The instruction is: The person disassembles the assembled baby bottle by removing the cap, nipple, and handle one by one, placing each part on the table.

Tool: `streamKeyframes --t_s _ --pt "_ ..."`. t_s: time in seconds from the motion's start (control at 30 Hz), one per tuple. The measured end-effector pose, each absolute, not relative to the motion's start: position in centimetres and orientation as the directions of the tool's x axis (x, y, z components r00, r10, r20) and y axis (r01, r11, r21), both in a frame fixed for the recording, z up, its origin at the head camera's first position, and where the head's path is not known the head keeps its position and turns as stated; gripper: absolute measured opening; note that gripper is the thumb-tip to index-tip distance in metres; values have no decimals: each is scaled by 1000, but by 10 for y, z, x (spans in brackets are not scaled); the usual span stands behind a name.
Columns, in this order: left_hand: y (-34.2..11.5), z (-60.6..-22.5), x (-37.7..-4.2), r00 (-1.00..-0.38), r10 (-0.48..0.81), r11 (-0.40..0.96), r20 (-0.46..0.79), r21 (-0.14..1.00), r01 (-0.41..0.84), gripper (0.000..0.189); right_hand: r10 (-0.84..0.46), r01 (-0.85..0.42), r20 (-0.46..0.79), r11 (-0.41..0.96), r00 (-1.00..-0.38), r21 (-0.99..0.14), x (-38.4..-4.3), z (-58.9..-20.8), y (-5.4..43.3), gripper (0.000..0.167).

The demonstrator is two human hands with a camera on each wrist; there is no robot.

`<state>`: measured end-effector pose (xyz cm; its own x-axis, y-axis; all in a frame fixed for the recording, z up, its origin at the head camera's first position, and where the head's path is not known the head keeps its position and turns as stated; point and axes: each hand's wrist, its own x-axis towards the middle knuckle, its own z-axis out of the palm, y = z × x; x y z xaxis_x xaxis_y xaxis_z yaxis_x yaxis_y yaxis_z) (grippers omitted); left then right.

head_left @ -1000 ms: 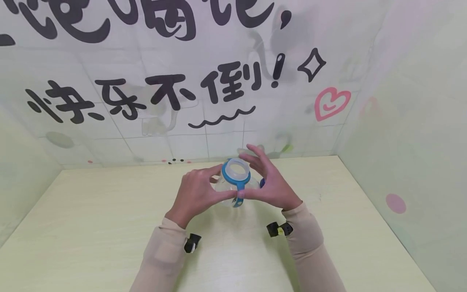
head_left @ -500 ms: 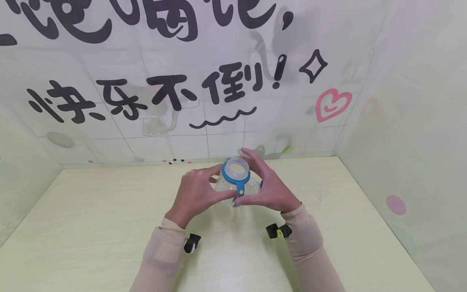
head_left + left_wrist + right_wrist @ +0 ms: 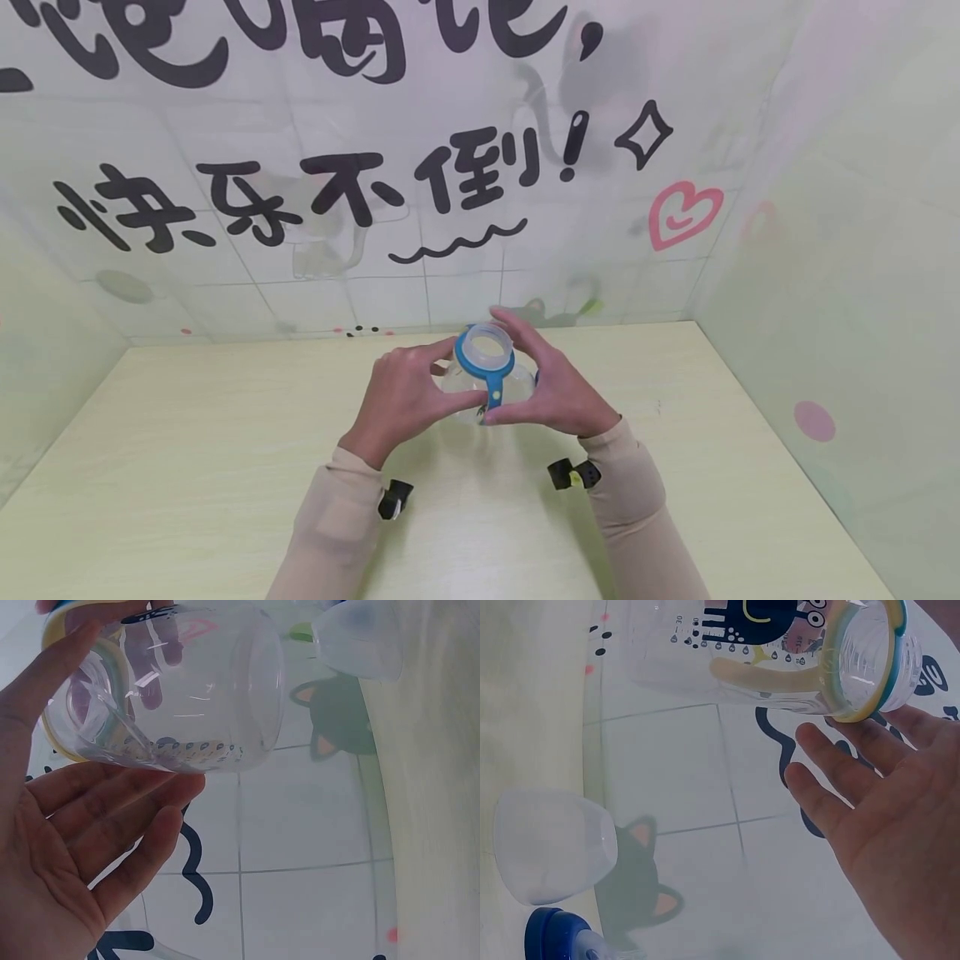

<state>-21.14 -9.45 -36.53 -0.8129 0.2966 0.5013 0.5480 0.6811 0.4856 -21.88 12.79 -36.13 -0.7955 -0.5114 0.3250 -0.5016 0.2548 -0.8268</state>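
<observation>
Near the head frame's centre, your left hand (image 3: 405,387) and right hand (image 3: 564,387) both clasp the clear bottle (image 3: 214,697).

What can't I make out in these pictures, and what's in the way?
Blue cap: right wrist view, cut off by the bottom edge; head view, mostly behind the right hand.
Measuring marks on the bottle: left wrist view, too small and blurred to read.
Upper line of wall writing: head view, cut off by the top edge.
</observation>
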Motion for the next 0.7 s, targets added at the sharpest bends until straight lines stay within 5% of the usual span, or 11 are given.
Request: streamKeyframes --t_s 0.7 --pt "-95 -366 -211 -819 297 686 490 487 540 63 -489 -510 342 264 -802 -819 -216 -360 127 109"
